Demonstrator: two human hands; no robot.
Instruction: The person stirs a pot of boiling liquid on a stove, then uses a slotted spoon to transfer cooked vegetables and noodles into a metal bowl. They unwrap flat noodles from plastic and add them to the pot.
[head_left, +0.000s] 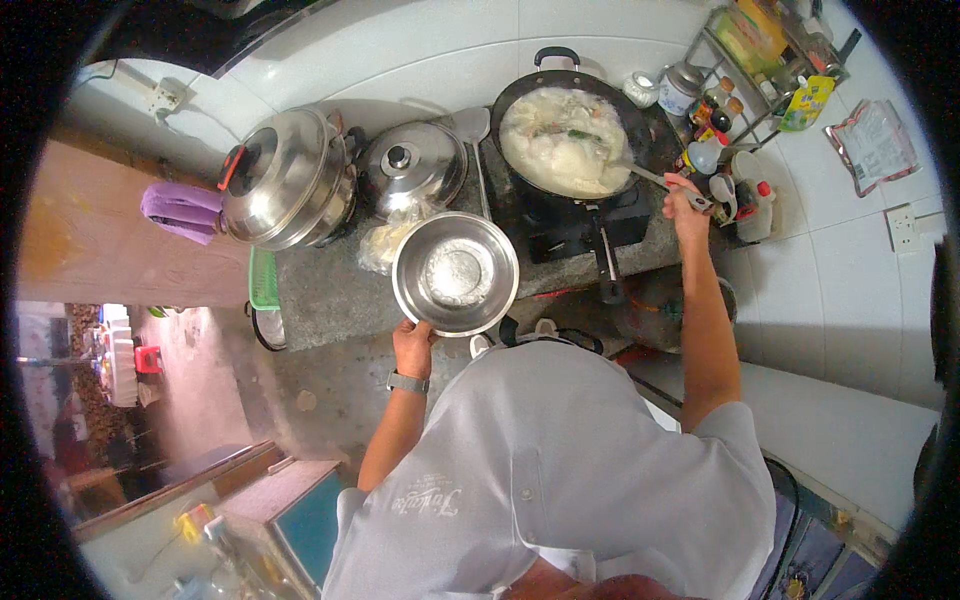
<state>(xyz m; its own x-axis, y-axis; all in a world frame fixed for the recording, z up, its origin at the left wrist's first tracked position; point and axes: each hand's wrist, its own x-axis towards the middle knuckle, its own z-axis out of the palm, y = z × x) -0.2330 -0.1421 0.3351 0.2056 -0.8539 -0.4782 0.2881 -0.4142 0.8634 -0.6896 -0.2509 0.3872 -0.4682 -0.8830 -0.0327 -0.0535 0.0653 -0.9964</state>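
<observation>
My left hand grips the near rim of a stainless steel bowl, held level at the counter's front edge. A little clear liquid seems to shine in its bottom, though glare makes this hard to tell. On the stove, a black wok is full of a pale, bubbling soup with bits of green and orange in it. My right hand holds the handle of a ladle, whose head is sunk in the soup at the wok's right side.
Left of the wok lie a metal spatula, a lidded pot, a plastic bag of food and a large steamer pot. Bottles and jars crowd the right corner by a rack. The wok's handle juts past the counter's edge.
</observation>
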